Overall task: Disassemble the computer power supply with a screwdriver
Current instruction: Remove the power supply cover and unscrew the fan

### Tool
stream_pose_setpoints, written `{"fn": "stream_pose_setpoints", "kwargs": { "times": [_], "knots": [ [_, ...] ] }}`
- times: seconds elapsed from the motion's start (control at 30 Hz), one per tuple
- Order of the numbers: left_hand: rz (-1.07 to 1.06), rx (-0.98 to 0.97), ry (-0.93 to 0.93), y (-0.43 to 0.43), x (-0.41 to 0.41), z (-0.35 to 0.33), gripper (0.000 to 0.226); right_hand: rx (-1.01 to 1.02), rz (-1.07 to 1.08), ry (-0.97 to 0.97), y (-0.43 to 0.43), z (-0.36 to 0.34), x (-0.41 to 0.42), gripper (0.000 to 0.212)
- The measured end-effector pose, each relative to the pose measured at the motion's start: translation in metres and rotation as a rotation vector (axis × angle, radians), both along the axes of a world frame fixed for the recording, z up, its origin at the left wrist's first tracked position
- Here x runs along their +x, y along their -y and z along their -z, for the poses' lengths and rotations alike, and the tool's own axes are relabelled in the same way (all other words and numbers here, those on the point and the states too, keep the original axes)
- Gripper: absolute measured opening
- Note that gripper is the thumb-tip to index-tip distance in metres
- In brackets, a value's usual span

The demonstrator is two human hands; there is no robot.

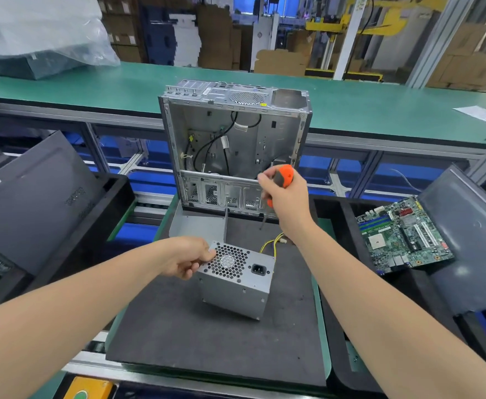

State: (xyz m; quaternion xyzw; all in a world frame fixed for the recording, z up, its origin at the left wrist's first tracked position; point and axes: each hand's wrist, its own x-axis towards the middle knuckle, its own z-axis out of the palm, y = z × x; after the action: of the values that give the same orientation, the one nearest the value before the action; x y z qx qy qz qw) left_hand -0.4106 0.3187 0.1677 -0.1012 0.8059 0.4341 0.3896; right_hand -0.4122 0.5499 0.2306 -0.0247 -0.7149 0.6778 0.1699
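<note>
The screwdriver's (283, 175) shaft was mostly hidden behind the right hand (286, 197), whose fingers were wrapped around the orange-and-grey handle. The power supply's (237, 279) far side was out of sight, as was the point where its yellow wires (270, 244) began.

The grey power supply sat on a dark mat (193, 326) at the picture's centre, with its fan grille and socket facing the camera. The left hand (187, 259) pinched its corner at 10 o'clock, thumb on the grille and fingers curled beneath.

A green-topped bench (92, 82) crossed the workshop at 12 o'clock, with blurred cardboard boxes (216, 38) behind it. An open computer case (236, 139) stood upright at 12 o'clock from the power supply. A motherboard (403, 234) lay at 3 o'clock, and dark panels (31, 197) leaned at 9 o'clock.
</note>
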Motion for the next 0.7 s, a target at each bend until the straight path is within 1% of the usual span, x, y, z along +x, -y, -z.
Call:
{"fn": "stream_pose_setpoints", "kwargs": {
  "times": [0.1,0.2,0.27,0.33,0.43,0.5,0.6,0.7],
  "knots": [
    [0.034,0.031,-0.109,0.003,-0.001,0.000,0.013,-0.217,-0.071,-0.017,0.026,-0.020,-0.003,0.022],
    [-0.027,0.092,-0.294,0.003,-0.003,0.007,0.011,-0.439,-0.171,0.039,0.045,-0.034,-0.002,0.038],
    [-0.073,0.174,-0.330,0.001,-0.004,0.013,0.008,-0.510,-0.187,0.053,0.055,-0.039,-0.002,0.044],
    [-0.151,0.253,-0.278,-0.001,-0.006,0.018,0.008,-0.525,-0.194,0.054,0.064,-0.040,-0.002,0.047],
    [-0.253,0.385,-0.070,-0.002,-0.013,0.021,0.011,-0.492,-0.190,0.075,0.077,-0.038,-0.002,0.049],
    [-0.248,0.421,0.039,0.000,-0.020,0.020,0.011,-0.459,-0.177,0.097,0.084,-0.035,-0.003,0.048],
    [-0.168,0.388,0.072,0.003,-0.028,0.017,0.015,-0.445,-0.157,0.113,0.092,-0.030,-0.005,0.049],
    [-0.109,0.359,0.057,0.003,-0.031,0.016,0.016,-0.414,-0.133,0.116,0.095,-0.028,-0.009,0.051]
  ]
}}
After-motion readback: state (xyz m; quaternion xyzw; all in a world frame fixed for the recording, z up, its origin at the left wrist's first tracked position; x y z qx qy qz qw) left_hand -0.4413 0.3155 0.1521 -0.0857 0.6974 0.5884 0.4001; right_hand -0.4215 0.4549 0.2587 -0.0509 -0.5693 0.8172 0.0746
